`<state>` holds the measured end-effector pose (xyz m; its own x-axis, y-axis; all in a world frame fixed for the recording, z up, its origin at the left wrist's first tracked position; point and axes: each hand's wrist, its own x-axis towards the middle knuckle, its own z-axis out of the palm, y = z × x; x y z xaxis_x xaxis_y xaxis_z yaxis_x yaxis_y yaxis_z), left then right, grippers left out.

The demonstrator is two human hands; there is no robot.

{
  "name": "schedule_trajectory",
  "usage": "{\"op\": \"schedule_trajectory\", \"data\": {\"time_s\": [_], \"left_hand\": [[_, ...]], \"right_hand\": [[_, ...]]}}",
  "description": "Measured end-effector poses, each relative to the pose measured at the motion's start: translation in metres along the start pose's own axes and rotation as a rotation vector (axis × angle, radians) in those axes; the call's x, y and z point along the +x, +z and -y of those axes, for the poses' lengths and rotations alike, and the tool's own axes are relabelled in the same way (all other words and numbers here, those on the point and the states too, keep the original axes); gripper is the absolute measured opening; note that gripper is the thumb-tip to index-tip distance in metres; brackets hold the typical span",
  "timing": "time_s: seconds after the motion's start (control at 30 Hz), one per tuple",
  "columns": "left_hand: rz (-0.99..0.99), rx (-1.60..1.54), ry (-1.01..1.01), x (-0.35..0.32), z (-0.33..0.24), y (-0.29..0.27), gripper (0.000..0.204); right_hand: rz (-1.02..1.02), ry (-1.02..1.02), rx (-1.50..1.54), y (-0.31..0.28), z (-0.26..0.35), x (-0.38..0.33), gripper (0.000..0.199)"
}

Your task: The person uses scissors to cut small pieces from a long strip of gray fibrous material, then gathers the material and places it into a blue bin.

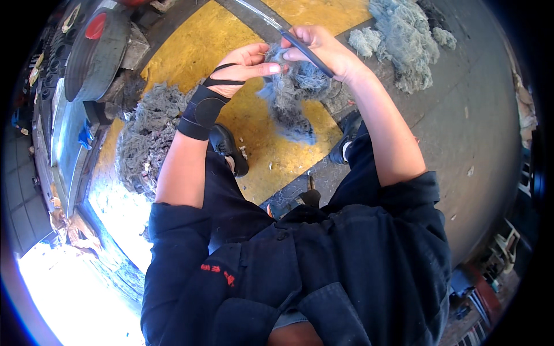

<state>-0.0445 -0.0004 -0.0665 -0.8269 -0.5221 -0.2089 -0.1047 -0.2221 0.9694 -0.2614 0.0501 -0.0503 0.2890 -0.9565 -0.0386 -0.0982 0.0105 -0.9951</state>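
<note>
My left hand [245, 64], with a black wrist brace [203, 112] strapped round it, pinches the edge of a loose clump of grey-blue fibre [288, 98]. The clump hangs down in tangled strands above the floor. My right hand [323, 51] meets it from the other side, its fingertips close to those of the left. Gripped in that hand is a long thin metal tool with a dark handle [306, 49]. Its shiny shaft slants up and left out of the picture, so its far end is hidden.
A large heap of grey fibre [153, 135] lies left of my legs. More pale fibre [404, 46] sits on the floor at far right. Yellow panels [202, 37] mark the dark floor [461, 144]. A round dark drum-like object [98, 63] stands at upper left.
</note>
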Motion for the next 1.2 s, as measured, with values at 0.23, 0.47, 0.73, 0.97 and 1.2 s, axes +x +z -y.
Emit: {"op": "schedule_trajectory", "data": {"time_s": [0.23,0.47,0.73,0.97,1.2], "left_hand": [[0.078,0.104,-0.214,-0.001,-0.009,-0.003,0.033],[0.038,0.105,-0.215,-0.004,-0.009,-0.008,0.030],[-0.129,0.070,-0.437,-0.001,0.008,-0.020,0.021],[-0.184,0.050,-0.426,-0.005,0.017,-0.035,0.021],[-0.295,0.006,-0.460,-0.009,0.005,-0.031,0.024]], "right_hand": [[0.060,0.151,-0.274,-0.003,0.001,0.001,0.041],[-0.031,0.234,-0.470,-0.013,-0.020,-0.009,0.048],[-0.387,0.448,-0.563,-0.027,-0.051,-0.017,0.039],[-0.325,0.458,0.378,0.003,-0.045,-0.037,0.039],[0.219,0.788,0.716,0.069,-0.046,-0.069,0.081]]}}
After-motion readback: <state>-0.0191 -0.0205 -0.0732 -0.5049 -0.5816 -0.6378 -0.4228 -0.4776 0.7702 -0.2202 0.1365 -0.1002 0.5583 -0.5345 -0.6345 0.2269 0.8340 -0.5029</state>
